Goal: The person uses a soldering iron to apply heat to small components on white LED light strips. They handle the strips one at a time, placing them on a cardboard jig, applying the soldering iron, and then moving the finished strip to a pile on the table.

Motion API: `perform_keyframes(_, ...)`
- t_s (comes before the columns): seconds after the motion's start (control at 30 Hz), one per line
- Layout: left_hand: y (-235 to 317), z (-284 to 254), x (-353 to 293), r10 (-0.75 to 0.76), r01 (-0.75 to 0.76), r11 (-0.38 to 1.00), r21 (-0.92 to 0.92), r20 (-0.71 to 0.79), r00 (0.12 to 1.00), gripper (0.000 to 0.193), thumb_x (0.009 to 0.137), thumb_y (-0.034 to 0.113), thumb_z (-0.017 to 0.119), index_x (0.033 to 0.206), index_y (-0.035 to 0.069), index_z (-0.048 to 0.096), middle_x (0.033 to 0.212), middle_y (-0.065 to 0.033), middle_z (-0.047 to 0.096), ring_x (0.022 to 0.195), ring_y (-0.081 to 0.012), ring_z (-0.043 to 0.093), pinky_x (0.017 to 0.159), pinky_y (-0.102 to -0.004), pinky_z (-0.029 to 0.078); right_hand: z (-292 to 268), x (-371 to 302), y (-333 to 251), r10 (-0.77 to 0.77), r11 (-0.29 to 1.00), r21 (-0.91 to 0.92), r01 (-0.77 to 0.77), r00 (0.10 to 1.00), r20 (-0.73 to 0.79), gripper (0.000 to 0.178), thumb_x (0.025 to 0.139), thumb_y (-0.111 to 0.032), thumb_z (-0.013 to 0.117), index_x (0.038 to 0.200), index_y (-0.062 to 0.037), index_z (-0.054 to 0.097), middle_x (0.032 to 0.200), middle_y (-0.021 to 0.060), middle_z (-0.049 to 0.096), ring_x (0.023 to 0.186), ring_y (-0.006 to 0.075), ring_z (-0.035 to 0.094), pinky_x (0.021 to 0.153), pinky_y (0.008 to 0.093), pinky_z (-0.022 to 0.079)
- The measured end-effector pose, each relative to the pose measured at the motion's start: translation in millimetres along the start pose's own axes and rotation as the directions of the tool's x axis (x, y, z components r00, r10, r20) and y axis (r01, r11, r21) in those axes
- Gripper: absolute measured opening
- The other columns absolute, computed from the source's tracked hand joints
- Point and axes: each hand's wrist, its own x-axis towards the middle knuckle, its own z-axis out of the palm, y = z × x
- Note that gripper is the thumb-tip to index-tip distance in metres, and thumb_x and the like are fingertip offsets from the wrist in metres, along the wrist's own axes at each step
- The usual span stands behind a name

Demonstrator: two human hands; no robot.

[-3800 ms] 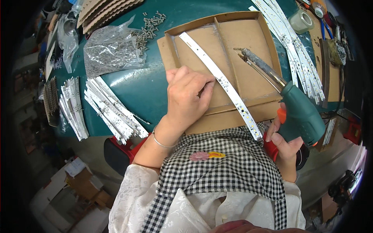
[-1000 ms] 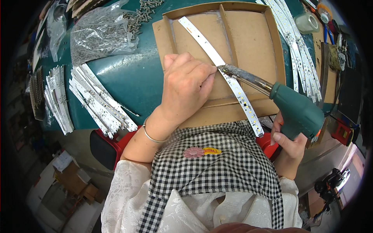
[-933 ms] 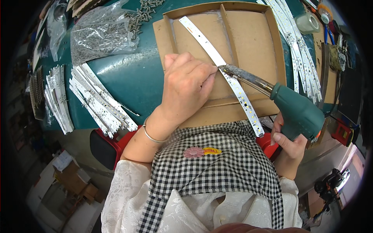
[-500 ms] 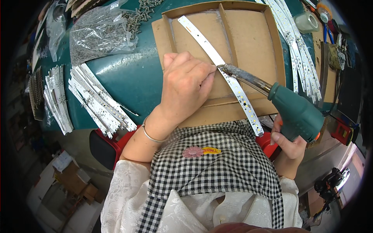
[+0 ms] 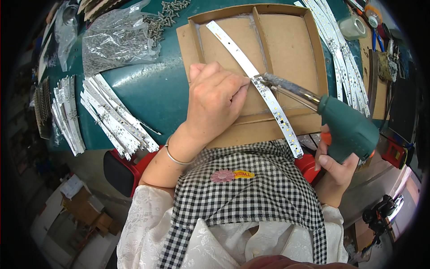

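A white LED strip board [image 5: 231, 47] lies slantwise across a shallow cardboard tray [image 5: 291, 58], its near end reaching past the tray's front edge. Small yellow LEDs and dark components dot its nearer half. My left hand [image 5: 215, 96] is closed in a pinch, fingertips at the board's left edge near its middle; what they hold is too small or hidden to tell. My right hand [image 5: 336, 166] grips the handle of a green soldering gun [image 5: 347, 125]. The gun's dirty metal tip points left and meets or nearly meets the board beside my left fingertips.
Stacks of LED strip boards lie at left [image 5: 116, 119] and more strips [image 5: 340, 58] at right. A plastic bag of small metal parts [image 5: 116, 45] sits at the far left, with loose metal parts [image 5: 163, 20] beside it. A tape roll [image 5: 352, 28] stands far right.
The soldering gun and my right hand have shifted slightly right, and the tip has drawn back a little from my left fingertips. My left hand keeps its pinch.
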Motion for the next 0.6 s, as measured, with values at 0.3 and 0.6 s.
perform_keyframes(0.3, 1, 1, 1, 0.0, 0.0, 1.0, -0.003, 0.002, 1.0, 0.018, 0.068, 0.0, 0.08, 0.081, 0.01, 0.072, 0.078, 0.0016, 0.073, 0.066, -0.0152, 0.057, 0.071, -0.0308, 0.038, -2, 2, 12, -0.021, 0.994, -0.107, 0.022, 1.0, 0.016, 0.072, 0.074, -0.003, 0.076, 0.135, 0.0124, 0.041, 0.102, 0.0175, 0.053, 0.06, 0.015, 0.052, 0.044, 0.0271, 0.051)
perform_keyframes(0.6, 1, 1, 1, -0.014, 0.014, 1.0, 0.001, 0.007, 1.0, 0.017, 0.068, 0.001, 0.08, 0.08, 0.01, 0.073, 0.077, 0.0017, 0.072, 0.063, -0.0153, 0.055, 0.07, -0.0307, 0.036, 2, 7, 8, -0.127, 0.991, 0.048, 0.126, 0.992, 0.004, 0.074, 0.074, -0.004, 0.078, 0.135, 0.0147, 0.041, 0.101, 0.0199, 0.057, 0.059, 0.0152, 0.053, 0.043, 0.0267, 0.049)
